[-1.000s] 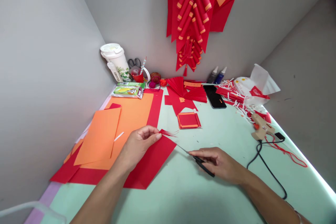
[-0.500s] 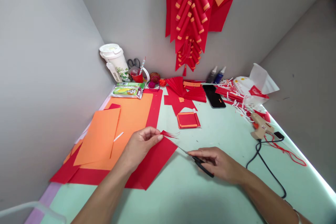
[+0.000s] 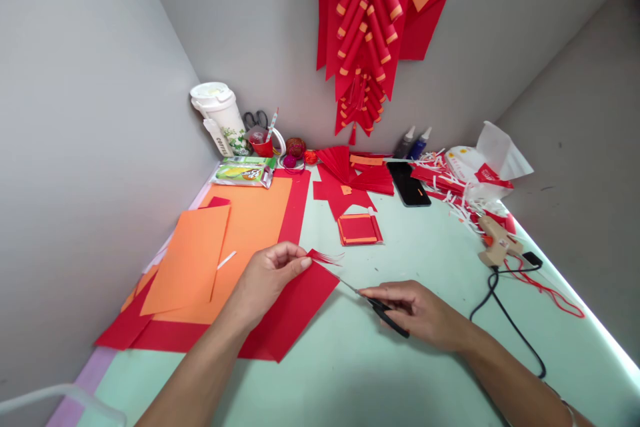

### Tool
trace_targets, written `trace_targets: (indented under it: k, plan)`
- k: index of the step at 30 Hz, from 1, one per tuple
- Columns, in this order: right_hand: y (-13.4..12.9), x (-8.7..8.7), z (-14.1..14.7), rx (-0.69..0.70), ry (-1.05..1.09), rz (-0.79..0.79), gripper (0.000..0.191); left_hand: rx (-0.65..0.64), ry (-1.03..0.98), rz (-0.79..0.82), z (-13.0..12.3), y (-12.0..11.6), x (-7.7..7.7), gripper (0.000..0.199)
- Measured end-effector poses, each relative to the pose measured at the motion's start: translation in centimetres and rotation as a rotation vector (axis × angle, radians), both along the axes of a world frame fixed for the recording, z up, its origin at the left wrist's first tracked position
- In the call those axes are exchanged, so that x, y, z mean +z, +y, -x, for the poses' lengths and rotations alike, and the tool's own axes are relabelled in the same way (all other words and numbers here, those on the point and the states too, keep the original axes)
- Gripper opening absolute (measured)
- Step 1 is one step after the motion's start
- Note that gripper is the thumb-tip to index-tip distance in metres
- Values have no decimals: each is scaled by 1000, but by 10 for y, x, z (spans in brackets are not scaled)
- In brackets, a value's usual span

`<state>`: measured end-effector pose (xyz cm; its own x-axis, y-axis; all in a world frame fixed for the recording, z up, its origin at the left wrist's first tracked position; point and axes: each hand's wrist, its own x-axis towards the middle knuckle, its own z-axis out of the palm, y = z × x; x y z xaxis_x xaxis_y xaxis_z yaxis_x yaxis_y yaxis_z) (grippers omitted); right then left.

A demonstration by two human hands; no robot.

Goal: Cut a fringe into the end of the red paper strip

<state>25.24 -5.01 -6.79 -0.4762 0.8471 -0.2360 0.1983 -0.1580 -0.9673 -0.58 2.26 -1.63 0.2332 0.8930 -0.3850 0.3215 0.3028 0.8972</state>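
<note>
Paper sheet, red and fringed, pinched by the left hand

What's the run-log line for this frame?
left hand: fingers pinching red paper by fringed end | right hand: holding scissors, blades at paper edge | glue gun: lying right

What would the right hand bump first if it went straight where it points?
Probably the red paper. The scissors in the right hand point at its edge, maybe touching, though depth is unclear.
</note>
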Motion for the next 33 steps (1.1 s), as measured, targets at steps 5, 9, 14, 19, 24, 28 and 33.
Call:
trace_targets:
  k: [5, 9, 14, 19, 24, 28, 33]
  plan:
    - [0, 0, 1, 6, 10, -16, 38, -12, 6, -8, 1, 0, -3, 25]
    - [0, 1, 3, 18, -7, -46, 41, -30, -17, 18, -1, 0, -5, 26]
    - [0, 1, 4, 13, -5, -51, 40, -40, -34, 18, -2, -1, -6, 25]
    - [1, 0, 3, 20, -9, -51, 37, -42, -33, 6, -2, -2, -3, 25]
    - [1, 2, 3, 10, -33, -32, 37, -15, -25, 8, -5, -4, 2, 25]
    - [1, 1, 2, 14, -27, -24, 37, 1, -34, 16, -6, -4, 2, 25]
    - [1, 2, 2, 15, -24, -45, 37, -9, -50, 35, -5, -4, 1, 24]
